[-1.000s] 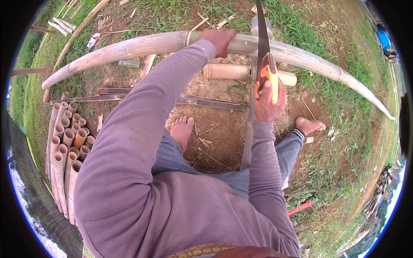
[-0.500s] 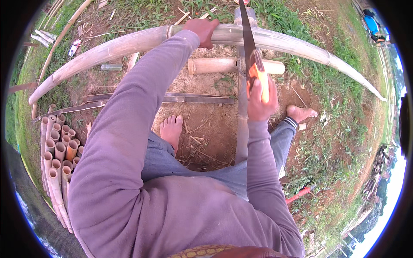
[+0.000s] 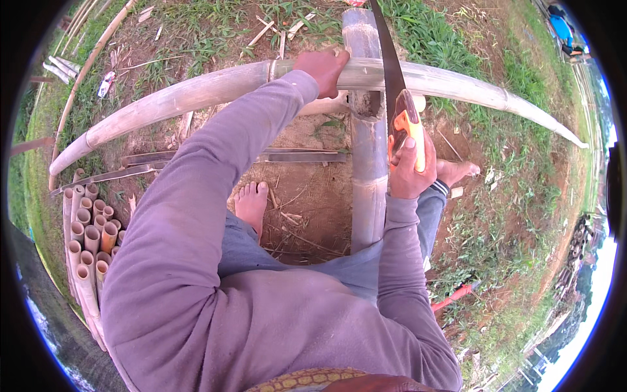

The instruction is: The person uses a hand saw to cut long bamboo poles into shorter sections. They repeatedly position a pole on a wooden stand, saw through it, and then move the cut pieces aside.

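A long, pale bamboo pole [image 3: 196,91] lies crosswise in front of me, over a thick grey bamboo beam [image 3: 369,206] that runs away from between my legs. My left hand [image 3: 323,70] is wrapped over the pole just left of the beam. In my right hand [image 3: 414,168] is a handsaw, its orange handle [image 3: 418,144] gripped in my fingers. The saw's dark blade [image 3: 391,62] points away from me and crosses the pole right of the beam; whether its teeth touch is unclear. A notch [image 3: 373,104] shows in the beam's upper face beside the pole.
A short bamboo piece [image 3: 320,106] is partly hidden behind the beam. Dark split strips [image 3: 304,157] lie on the soil. Cut bamboo tubes [image 3: 88,228] stand bundled at left. My bare feet [image 3: 251,199] flank the beam. A red-handled tool [image 3: 452,298] lies in the grass at right.
The pole and both hands appear nearer to me, and the saw has shifted right. The beam shows broader and covers more of the short bamboo piece. The view has also moved slightly.
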The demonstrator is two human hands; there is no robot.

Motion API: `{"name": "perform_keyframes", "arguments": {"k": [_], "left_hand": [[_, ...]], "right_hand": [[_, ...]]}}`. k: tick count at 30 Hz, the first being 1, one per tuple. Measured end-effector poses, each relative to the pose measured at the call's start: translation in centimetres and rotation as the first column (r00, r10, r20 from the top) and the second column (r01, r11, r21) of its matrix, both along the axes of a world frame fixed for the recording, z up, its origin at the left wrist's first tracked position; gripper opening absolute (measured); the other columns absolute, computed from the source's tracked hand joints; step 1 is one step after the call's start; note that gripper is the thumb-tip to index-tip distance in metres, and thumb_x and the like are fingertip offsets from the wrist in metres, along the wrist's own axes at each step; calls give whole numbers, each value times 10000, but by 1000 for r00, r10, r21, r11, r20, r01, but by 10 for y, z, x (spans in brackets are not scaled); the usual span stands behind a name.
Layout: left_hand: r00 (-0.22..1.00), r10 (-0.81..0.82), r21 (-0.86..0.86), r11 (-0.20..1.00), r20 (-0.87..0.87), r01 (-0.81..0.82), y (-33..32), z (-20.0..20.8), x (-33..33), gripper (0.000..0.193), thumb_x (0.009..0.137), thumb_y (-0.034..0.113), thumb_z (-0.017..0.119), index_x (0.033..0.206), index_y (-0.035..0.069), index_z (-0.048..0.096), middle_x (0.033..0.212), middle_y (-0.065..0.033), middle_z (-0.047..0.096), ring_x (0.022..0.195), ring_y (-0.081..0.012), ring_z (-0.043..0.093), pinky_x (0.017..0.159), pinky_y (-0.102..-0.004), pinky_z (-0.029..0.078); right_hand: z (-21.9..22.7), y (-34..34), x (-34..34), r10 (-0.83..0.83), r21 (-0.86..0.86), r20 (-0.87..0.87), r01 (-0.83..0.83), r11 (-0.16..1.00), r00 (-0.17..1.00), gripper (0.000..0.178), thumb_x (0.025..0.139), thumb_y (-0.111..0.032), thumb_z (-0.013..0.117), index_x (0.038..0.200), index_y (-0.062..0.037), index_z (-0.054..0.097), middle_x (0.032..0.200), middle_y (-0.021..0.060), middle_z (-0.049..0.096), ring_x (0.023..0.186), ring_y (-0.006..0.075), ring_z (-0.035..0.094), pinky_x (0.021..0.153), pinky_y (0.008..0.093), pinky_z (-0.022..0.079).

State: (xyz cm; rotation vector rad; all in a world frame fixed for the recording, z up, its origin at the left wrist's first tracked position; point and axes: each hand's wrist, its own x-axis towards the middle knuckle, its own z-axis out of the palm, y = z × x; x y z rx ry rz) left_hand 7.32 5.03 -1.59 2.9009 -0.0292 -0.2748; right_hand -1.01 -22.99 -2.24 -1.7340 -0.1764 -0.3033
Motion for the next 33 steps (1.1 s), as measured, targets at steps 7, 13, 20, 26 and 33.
{"name": "perform_keyframes", "arguments": {"k": [7, 13, 20, 26, 33], "left_hand": [[997, -30, 18, 999, -69, 31, -8, 2, 21, 796, 732, 321, 857, 1424, 99, 533, 1234, -193, 727, 1094, -396, 745, 916, -507, 611], [980, -66, -95, 994, -189, 48, 20, 4, 50, 982, 703, 368, 879, 1565, 95, 497, 1269, -205, 748, 1151, -346, 738, 1000, -479, 599], [985, -65, -52, 997, -162, 57, 5, 3, 41, 874, 711, 382, 893, 1458, 79, 555, 1193, -174, 766, 1105, -335, 750, 949, -459, 612], [1000, -8, 91, 996, -10, 9, 3, 8, 24, 762, 784, 373, 879, 1401, 86, 537, 1166, -191, 746, 1088, -366, 745, 925, -484, 619], [998, 3, 60, 998, -62, 0, 9, 10, 25, 632, 846, 348, 862, 1320, 86, 536, 1137, -173, 736, 1047, -366, 753, 914, -492, 617]], "right_hand": [[-23, -13, 7, 29, -14, 147, -28, 1000, 989, 450, 1045, -259, 722, 1360, 54, 657, 1325, 174, 707, 1143, 256, 709, 984, 375, 561], [17, -41, -46, 46, -311, 192, 16, 950, 980, 461, 1034, -217, 722, 1385, 70, 636, 1248, 213, 741, 1086, 313, 752, 934, 412, 593], [18, -67, -79, -8, -86, -164, -6, 996, 986, 473, 1045, -210, 715, 1393, 96, 621, 1248, 204, 742, 1051, 251, 754, 887, 353, 608], [29, -29, -22, 39, -147, 57, -30, 989, 998, 395, 1027, -99, 725, 1367, 85, 648, 1243, 168, 747, 1102, 213, 727, 955, 353, 579], [48, -65, -82, 18, -207, -55, -29, 978, 998, 398, 1021, -98, 717, 1362, 96, 650, 1269, 198, 738, 1123, 272, 729, 991, 371, 567]]}}
